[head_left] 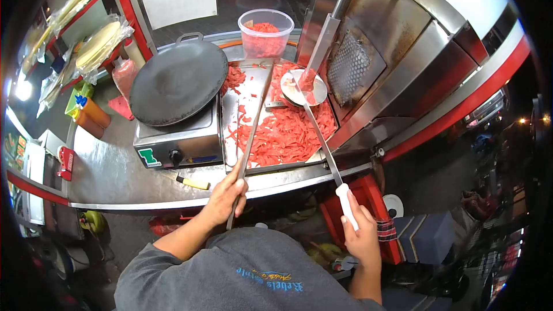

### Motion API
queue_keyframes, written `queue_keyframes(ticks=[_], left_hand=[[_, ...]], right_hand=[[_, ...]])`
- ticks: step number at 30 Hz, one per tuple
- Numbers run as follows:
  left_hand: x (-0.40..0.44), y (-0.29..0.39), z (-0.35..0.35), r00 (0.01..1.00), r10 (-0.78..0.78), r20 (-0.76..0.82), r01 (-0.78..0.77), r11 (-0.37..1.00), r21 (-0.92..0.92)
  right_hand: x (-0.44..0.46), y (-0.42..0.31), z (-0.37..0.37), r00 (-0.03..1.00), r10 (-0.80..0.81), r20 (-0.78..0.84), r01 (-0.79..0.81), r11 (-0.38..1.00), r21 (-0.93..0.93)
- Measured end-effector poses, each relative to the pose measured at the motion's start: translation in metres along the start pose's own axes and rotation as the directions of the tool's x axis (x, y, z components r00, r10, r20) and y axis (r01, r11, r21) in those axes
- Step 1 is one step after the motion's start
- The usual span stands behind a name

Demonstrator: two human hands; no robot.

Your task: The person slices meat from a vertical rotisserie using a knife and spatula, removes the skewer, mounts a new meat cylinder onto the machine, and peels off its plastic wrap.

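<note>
My right hand (pixel 362 231) is closed around the white handle of a long knife (pixel 322 143). The blade reaches up and left, its tip by the small round plate (pixel 287 93) at the foot of the upright spit (pixel 324 46). A little red meat (pixel 307 80) remains around the spit's base. Closed on a long thin metal bar (pixel 252 132), my left hand (pixel 226 197) holds it slanting across the tray; its exact kind is unclear. Strips of red meat (pixel 282 138) cover much of the metal tray (pixel 246 112).
Left of the tray, a black griddle (pixel 178 83) sits on a gas burner (pixel 196 141). Behind is a clear tub (pixel 266 43) of red meat. A yellow-handled knife (pixel 193 182) lies near the counter edge. The metal grill housing (pixel 397 75) stands right; bagged tortillas (pixel 102 46) are left.
</note>
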State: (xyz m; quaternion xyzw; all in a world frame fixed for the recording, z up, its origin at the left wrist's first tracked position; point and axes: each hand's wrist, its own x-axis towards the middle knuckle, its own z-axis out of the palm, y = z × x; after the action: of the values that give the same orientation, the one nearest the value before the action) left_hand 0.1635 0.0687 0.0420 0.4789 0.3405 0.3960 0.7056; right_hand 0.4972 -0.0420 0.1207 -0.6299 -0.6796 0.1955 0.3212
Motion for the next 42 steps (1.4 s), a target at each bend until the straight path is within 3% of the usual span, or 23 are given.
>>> queue_keyframes(ticks=[1,2,3,5,7,10,12,13,14,16,21,24,26,27,30,33,35,37,39,42], left_hand=[[0.008,0.002,-0.004,1.000,0.020,-0.019,-0.020,1.000,0.005],[0.015,0.008,-0.006,0.999,0.047,-0.004,-0.046,0.998,0.031],[0.021,0.008,-0.008,0.999,0.042,0.001,-0.042,0.999,0.035],[0.031,0.004,-0.012,0.999,0.037,0.009,-0.037,0.999,0.039],[0.025,-0.001,-0.006,0.999,-0.030,0.020,0.030,1.000,-0.003],[0.007,-0.015,0.004,0.997,-0.053,0.050,0.049,0.995,0.086],[0.002,-0.014,0.004,0.998,-0.045,0.048,0.038,0.990,0.136],[-0.002,-0.013,0.005,0.998,-0.046,0.033,0.040,0.984,0.176],[-0.007,-0.009,0.010,0.999,-0.037,0.023,0.033,0.992,0.126],[-0.014,0.001,0.026,1.000,-0.006,0.009,0.006,0.999,0.041],[-0.008,-0.013,0.046,0.979,-0.041,0.198,0.054,0.997,-0.062],[-0.008,-0.018,0.057,0.973,-0.022,0.231,0.053,0.990,-0.127],[-0.008,-0.017,0.064,0.971,-0.028,0.238,0.077,0.977,-0.199],[-0.010,-0.016,0.069,0.970,-0.031,0.239,0.089,0.968,-0.235],[-0.014,-0.006,0.073,0.964,-0.051,0.259,0.145,0.923,-0.356],[-0.020,-0.004,0.054,0.962,-0.036,0.269,0.180,0.825,-0.536],[-0.027,-0.001,0.042,0.977,-0.007,0.213,0.121,0.841,-0.527],[-0.034,0.002,0.040,0.996,-0.024,0.086,0.050,0.945,-0.323],[-0.041,0.000,0.034,0.998,-0.063,0.027,0.067,0.965,-0.253],[-0.044,-0.019,0.033,0.996,-0.085,0.029,0.087,0.992,-0.089]], right_hand=[[-0.001,-0.003,-0.008,0.999,-0.049,0.008,0.049,0.998,-0.038],[-0.008,-0.009,-0.020,0.993,0.097,0.074,-0.096,0.995,-0.011],[-0.016,0.002,-0.027,0.994,0.063,0.084,-0.065,0.998,0.023],[-0.025,-0.002,-0.039,0.977,0.193,0.088,-0.204,0.968,0.143],[-0.026,0.008,-0.030,0.988,0.157,0.012,-0.156,0.970,0.187],[-0.011,0.013,0.006,0.966,0.244,-0.085,-0.205,0.924,0.324],[0.012,0.023,0.038,0.968,0.103,-0.228,-0.060,0.980,0.191],[0.022,0.036,0.057,0.943,-0.125,-0.309,0.123,0.992,-0.026],[0.024,0.033,0.069,0.944,-0.073,-0.321,0.077,0.997,0.000],[0.012,0.050,0.096,0.920,-0.137,-0.367,0.123,0.990,-0.063],[-0.036,0.080,0.127,0.929,-0.091,-0.359,0.082,0.996,-0.042],[0.009,0.074,0.137,0.905,-0.126,-0.407,0.165,0.984,0.063],[0.039,0.070,0.145,0.952,0.015,-0.306,0.046,0.980,0.193],[0.051,0.057,0.145,0.938,-0.050,-0.344,0.113,0.980,0.166],[0.025,0.063,0.157,0.961,0.051,-0.273,0.023,0.965,0.260],[-0.043,0.096,0.158,0.970,0.002,-0.245,0.053,0.975,0.217],[-0.053,0.099,0.142,0.965,-0.077,-0.253,0.113,0.984,0.134],[-0.038,0.085,0.132,0.934,-0.184,-0.306,0.202,0.979,0.029],[-0.002,0.078,0.135,0.913,-0.152,-0.378,0.197,0.977,0.083],[0.032,0.062,0.125,0.925,-0.128,-0.359,0.162,0.985,0.066]])
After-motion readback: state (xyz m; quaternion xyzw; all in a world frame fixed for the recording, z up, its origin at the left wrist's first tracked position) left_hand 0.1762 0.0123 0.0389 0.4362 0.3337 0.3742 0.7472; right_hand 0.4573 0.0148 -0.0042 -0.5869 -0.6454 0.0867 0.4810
